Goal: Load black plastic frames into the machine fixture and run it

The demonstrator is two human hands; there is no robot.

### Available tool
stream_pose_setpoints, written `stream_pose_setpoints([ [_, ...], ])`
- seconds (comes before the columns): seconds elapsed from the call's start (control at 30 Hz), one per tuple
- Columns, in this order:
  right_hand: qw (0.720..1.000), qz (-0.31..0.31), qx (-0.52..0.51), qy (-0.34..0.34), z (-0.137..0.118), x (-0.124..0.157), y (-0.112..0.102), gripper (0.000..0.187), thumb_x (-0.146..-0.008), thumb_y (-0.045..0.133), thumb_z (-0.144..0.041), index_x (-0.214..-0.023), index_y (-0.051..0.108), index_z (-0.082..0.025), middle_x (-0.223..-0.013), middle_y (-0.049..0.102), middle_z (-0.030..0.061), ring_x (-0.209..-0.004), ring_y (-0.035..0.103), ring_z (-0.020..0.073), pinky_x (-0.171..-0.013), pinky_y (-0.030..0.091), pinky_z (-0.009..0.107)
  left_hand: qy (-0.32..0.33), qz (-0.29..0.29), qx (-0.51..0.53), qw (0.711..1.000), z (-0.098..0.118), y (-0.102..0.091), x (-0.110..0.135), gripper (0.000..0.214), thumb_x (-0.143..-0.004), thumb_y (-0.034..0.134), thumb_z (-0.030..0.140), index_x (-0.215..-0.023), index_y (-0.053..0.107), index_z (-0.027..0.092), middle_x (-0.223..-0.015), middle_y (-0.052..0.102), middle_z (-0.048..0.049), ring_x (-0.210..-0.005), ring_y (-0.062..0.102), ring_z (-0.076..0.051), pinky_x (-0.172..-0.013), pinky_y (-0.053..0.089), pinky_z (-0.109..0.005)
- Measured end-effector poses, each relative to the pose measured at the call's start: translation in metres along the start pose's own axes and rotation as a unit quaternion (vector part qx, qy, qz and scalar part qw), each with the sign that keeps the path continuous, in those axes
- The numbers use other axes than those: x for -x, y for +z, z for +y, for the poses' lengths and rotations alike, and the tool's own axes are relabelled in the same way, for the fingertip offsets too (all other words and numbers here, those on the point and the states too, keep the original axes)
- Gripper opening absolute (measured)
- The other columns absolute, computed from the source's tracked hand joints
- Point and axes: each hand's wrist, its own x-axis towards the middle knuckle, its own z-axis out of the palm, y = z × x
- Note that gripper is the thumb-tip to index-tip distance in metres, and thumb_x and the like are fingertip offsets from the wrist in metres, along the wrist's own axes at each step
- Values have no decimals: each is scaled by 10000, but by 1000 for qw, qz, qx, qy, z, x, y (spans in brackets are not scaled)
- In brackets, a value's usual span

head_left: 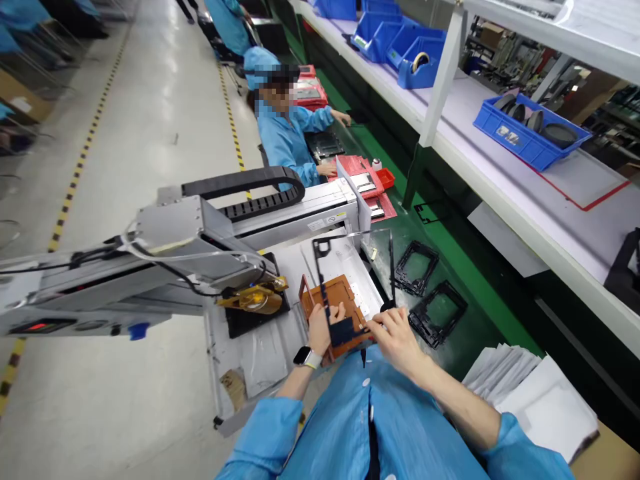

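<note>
A thin black rectangular frame (pixel 392 267) is held tilted up in front of me, its middle see-through. My right hand (pixel 397 339) pinches its lower right corner. At its lower left side is my left hand (pixel 320 328), with a watch on the wrist. Its curled fingers show behind the frame's left bar and appear closed on it. Beneath the frame lies an orange-brown fixture (pixel 345 297) with a raised flap, on the machine's white bed. Two black plastic housings (pixel 416 267) (pixel 439 313) rest on the green bench to the right.
A machine arm (pixel 200 227) with an amber nozzle part (pixel 257 298) spans the left. A co-worker (pixel 287 133) sits beyond, near red trays (pixel 357 175). Above the bench runs a shelf with a blue basket (pixel 530 133). White sheets (pixel 545 400) are stacked at lower right.
</note>
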Motion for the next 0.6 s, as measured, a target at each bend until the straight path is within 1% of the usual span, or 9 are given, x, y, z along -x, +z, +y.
stream_pose_setpoints([
  [0.1, 998, 27, -9, -49, -34, -9, -28, 278, -1100, 550, -56, -1265, 735, -181, -1145, 729, 93, -1007, 569, 222, -900, 409, 395, 16, -4, -48, 999, 7, 5, -3, 601, -1133, 395, 391, -613, 650, 230, -664, 753, -87, -651, 633, -222, -856, 393, -425],
  [0.17, 997, 39, -16, -70, -50, -13, -40, 252, -1102, 559, -73, -1262, 734, -157, -1135, 726, 94, -979, 569, 211, -883, 403, 388, 25, -1, -58, 998, 11, 4, -3, 619, -1145, 386, 387, -612, 658, 228, -672, 760, -90, -655, 648, -219, -868, 394, -427],
  [0.23, 995, 50, -21, -85, -60, -15, -49, 219, -1112, 579, -98, -1259, 734, -147, -1120, 728, 91, -954, 570, 202, -865, 392, 378, 36, 3, -59, 998, 14, 2, -3, 624, -1151, 382, 387, -618, 665, 229, -675, 760, -88, -662, 657, -218, -876, 395, -428],
  [0.4, 992, 58, -30, -108, -71, -19, -63, 171, -1115, 635, -141, -1249, 741, -151, -1099, 745, 77, -929, 586, 186, -854, 377, 365, 32, -4, -55, 998, 16, -1, -4, 619, -1140, 385, 374, -592, 635, 230, -662, 742, -90, -649, 647, -220, -885, 402, -438],
  [0.5, 992, 47, -26, -116, -73, -19, -67, 175, -1109, 666, -164, -1265, 744, -164, -1082, 749, 70, -914, 594, 181, -844, 373, 364, 29, -9, -51, 998, 17, -1, -5, 583, -1119, 401, 341, -588, 615, 229, -665, 743, -99, -646, 644, -224, -888, 406, -449],
  [0.6, 992, 56, -28, -113, -75, -21, -70, 179, -1122, 639, -176, -1260, 753, -180, -1064, 756, 68, -907, 590, 179, -841, 379, 368, 24, -13, -40, 999, 17, 0, -5, 545, -1100, 422, 321, -591, 593, 229, -677, 748, -111, -656, 645, -233, -896, 405, -460],
])
